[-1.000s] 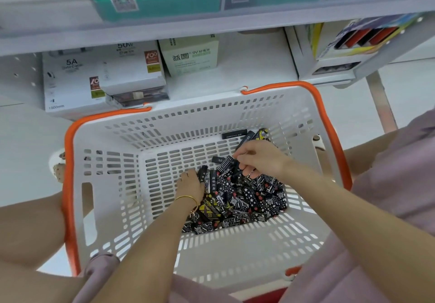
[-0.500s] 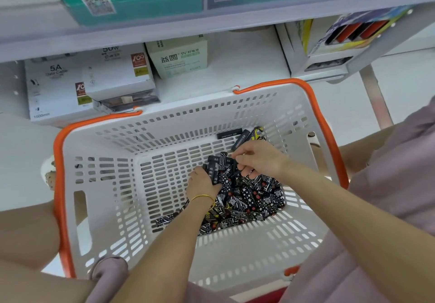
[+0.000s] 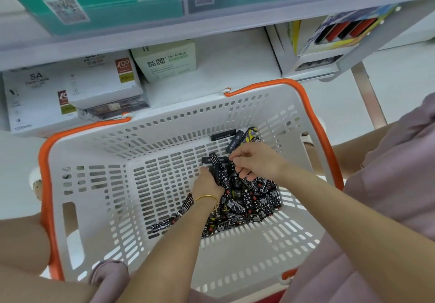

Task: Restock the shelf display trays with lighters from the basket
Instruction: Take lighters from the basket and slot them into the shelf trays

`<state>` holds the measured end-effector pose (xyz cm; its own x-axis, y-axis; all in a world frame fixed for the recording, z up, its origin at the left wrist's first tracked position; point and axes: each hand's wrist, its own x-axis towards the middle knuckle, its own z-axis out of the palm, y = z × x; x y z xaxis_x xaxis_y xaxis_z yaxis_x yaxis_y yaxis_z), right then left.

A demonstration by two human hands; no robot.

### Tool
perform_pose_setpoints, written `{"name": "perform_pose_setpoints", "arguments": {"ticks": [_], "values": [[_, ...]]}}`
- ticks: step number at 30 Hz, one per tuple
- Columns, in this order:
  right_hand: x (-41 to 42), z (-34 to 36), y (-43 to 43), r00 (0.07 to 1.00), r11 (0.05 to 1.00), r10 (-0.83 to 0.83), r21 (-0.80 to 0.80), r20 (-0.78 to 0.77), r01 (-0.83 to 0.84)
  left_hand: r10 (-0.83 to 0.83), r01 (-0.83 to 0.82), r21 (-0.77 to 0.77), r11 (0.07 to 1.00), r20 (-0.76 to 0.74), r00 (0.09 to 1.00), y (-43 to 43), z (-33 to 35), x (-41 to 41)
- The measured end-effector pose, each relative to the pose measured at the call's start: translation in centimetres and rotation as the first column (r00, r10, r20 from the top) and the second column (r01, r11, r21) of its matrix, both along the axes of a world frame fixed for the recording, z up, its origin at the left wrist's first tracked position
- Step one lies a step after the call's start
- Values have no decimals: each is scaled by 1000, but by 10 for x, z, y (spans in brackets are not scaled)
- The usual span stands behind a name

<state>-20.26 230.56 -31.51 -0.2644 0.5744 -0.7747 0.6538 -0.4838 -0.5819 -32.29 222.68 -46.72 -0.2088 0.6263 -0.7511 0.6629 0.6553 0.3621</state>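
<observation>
white shelving (image 3: 211, 74) runs across the top of the frame, and below it both the left hand (image 3: 207, 182) and right hand (image 3: 256, 161) curl tight round a fistful from the lighters (image 3: 249, 205) heaped centre-right in the basket (image 3: 94, 185), so an overfull grip could let some slip back.

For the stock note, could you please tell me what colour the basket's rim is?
Orange rim on a white basket; clearest in the head view.
</observation>
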Motion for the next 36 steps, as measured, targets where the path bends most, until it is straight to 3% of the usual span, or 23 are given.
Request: {"name": "perform_pose_setpoints", "arguments": {"ticks": [4,9,12,17,29,32,36], "values": [[-2,1,0,1000,1000,21,9,1,-21,64,-65,6,998,88,994,2,-2,-8],[-3,2,0,1000,1000,25,16,10,-26,218,-204,-79,976,305,927,6,-1,-12],[-2,1,-1,1000,1000,27,15,13,-28,200,-182,-82,980,352,914,9,0,-8],[-1,2,-2,1000,1000,13,13,14,-13,-50,54,-6,999,265,963,8,4,-1],[2,5,-1,1000,1000,-1,20,16,1,-237,244,-29,969,151,960,17,9,10],[3,5,-1,1000,1000,-2,20,18,2,-256,259,-3,966,132,958,18,11,10],[4,6,0,1000,999,2,39,17,-3,-164,163,20,986,189,968,17,15,9]]}}
